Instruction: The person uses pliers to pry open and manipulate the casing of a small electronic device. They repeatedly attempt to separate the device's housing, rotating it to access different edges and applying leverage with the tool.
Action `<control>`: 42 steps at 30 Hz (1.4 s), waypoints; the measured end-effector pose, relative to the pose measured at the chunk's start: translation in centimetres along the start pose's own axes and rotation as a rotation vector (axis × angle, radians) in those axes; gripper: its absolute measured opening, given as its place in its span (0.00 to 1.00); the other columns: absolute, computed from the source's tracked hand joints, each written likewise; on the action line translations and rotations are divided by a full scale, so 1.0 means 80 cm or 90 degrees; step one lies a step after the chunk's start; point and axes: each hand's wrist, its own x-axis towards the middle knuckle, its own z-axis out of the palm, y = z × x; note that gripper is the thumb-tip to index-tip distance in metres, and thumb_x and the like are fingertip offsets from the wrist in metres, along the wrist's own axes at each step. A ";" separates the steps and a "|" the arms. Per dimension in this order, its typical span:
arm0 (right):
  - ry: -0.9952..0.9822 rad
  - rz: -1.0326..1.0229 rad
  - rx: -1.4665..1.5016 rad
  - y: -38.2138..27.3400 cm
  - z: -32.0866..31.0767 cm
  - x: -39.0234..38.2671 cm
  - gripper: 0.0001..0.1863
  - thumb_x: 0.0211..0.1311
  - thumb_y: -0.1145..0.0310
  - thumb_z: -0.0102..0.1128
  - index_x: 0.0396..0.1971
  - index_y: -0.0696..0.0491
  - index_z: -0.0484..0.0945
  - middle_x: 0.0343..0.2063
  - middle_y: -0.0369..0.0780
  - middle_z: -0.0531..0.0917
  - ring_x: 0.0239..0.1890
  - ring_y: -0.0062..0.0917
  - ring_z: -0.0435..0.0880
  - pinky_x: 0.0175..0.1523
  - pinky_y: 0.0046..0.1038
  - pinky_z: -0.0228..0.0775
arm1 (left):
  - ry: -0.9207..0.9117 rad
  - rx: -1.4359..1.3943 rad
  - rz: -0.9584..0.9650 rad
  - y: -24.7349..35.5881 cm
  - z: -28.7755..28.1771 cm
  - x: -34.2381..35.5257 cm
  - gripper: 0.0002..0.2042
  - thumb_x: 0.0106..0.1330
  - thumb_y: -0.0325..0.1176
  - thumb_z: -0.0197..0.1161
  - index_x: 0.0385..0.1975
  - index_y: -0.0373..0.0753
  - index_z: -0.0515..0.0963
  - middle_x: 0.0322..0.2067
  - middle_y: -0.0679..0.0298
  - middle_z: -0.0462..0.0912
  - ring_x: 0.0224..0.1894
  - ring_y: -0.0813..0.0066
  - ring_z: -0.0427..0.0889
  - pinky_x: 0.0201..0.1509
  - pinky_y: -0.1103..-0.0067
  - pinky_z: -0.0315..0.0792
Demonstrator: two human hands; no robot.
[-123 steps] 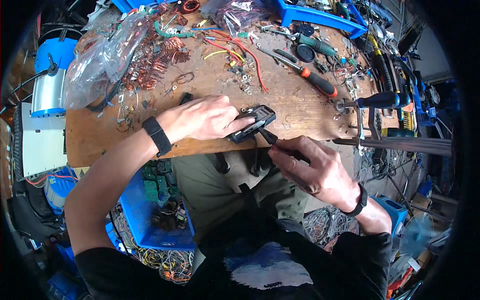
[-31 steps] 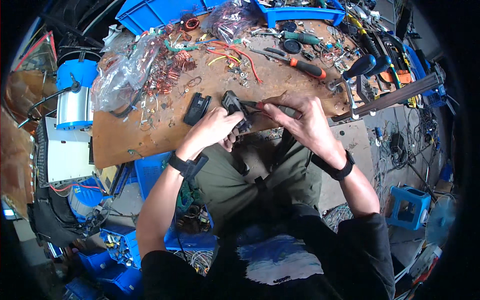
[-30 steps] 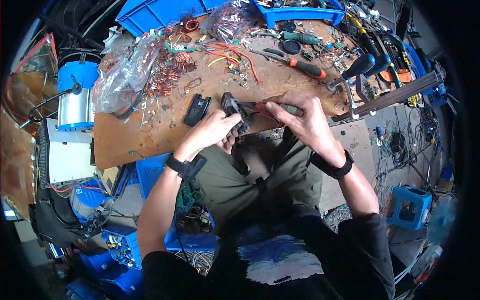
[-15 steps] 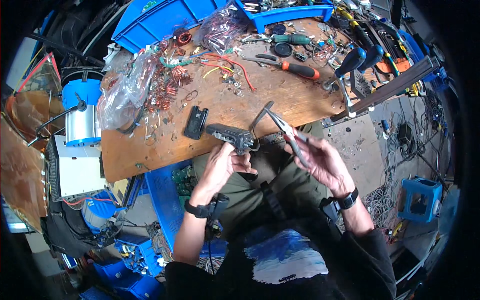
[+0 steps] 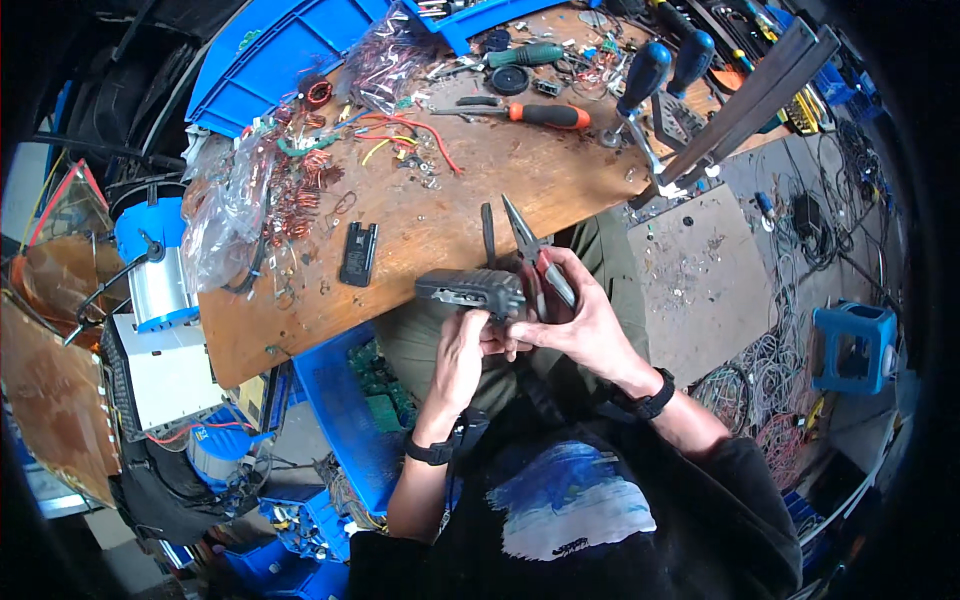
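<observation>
Over my lap, at the table's near edge, my left hand (image 5: 463, 355) is closed round a black handheld device (image 5: 462, 289), its ridged body lying sideways with metal parts showing. My right hand (image 5: 583, 325) grips needle-nose pliers (image 5: 541, 262) with red and grey handles; their jaws point up and away, apart from the device. The right thumb reaches the device's right end, close to the left fingers. A thin black stick (image 5: 488, 235) rises just beyond the device; whether it is attached is hidden. On the table to the left lies a flat black casing piece (image 5: 358, 253).
Across the wooden table (image 5: 400, 220) lie copper coils (image 5: 305, 185), a plastic bag (image 5: 225, 215), red and yellow wires (image 5: 425, 135) and an orange-and-black screwdriver (image 5: 545, 115). A bar clamp (image 5: 730, 110) juts over the right edge. A blue crate (image 5: 340, 400) holds green circuit boards below.
My right hand has come left and in toward the device with the pliers. The device sits slightly lower, and the black stick has turned more upright. The whole view has shifted.
</observation>
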 end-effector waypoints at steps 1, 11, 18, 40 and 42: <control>-0.001 0.007 0.000 0.002 0.000 -0.001 0.44 0.48 0.69 0.86 0.63 0.60 0.66 0.54 0.38 0.76 0.60 0.19 0.73 0.67 0.24 0.67 | -0.002 0.043 0.010 -0.006 -0.001 0.001 0.21 0.81 0.41 0.41 0.51 0.30 0.77 0.37 0.55 0.86 0.33 0.69 0.85 0.40 0.73 0.81; -0.002 0.087 0.062 0.012 -0.019 -0.002 0.38 0.53 0.69 0.82 0.62 0.59 0.68 0.52 0.35 0.78 0.56 0.17 0.75 0.65 0.22 0.67 | -0.017 0.120 0.021 -0.014 0.005 -0.011 0.17 0.82 0.40 0.47 0.49 0.31 0.77 0.35 0.60 0.83 0.36 0.74 0.83 0.47 0.74 0.80; -0.008 0.192 0.119 0.002 -0.026 -0.011 0.33 0.57 0.67 0.80 0.61 0.54 0.71 0.37 0.27 0.80 0.35 0.09 0.77 0.35 0.15 0.68 | 0.109 0.200 0.094 -0.013 -0.009 -0.021 0.23 0.79 0.46 0.54 0.57 0.30 0.70 0.45 0.55 0.83 0.40 0.65 0.87 0.48 0.70 0.84; -0.021 0.206 0.170 0.015 -0.034 -0.013 0.32 0.62 0.64 0.76 0.62 0.55 0.70 0.34 0.27 0.82 0.33 0.11 0.80 0.30 0.15 0.66 | -0.334 -0.684 0.402 0.094 0.013 -0.118 0.14 0.76 0.41 0.54 0.47 0.39 0.80 0.45 0.57 0.83 0.45 0.60 0.82 0.48 0.62 0.75; -0.043 0.223 0.173 0.016 -0.031 -0.011 0.34 0.62 0.64 0.76 0.63 0.57 0.68 0.37 0.29 0.82 0.33 0.12 0.80 0.30 0.15 0.67 | -0.847 -1.092 0.030 0.101 -0.009 -0.132 0.14 0.78 0.46 0.53 0.49 0.43 0.77 0.42 0.58 0.82 0.40 0.59 0.83 0.42 0.58 0.77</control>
